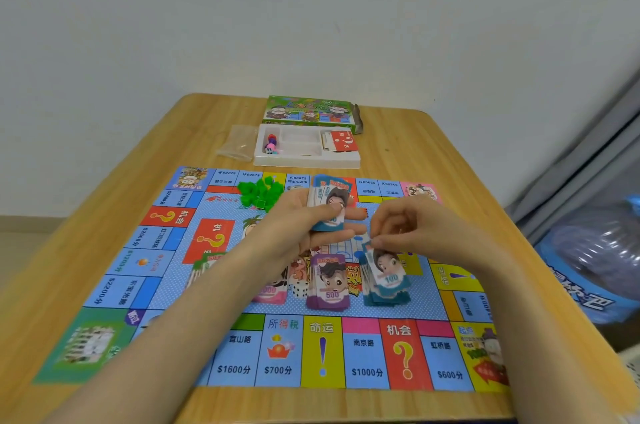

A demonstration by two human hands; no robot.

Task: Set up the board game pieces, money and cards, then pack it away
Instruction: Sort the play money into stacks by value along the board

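A colourful paper game board lies spread on the wooden table. My left hand holds a stack of play money above the board's middle. My right hand pinches a teal 100 note over the teal 100 pile. A purple 500 pile sits to its left, and a pink pile is partly hidden behind my left forearm. A white die lies between them. Green plastic houses are heaped at the board's far edge.
Behind the board stands a white plastic tray holding coloured pawns and red question-mark cards. The green game box lies beyond it, a clear plastic bag to the left. A blue package sits off the table's right side.
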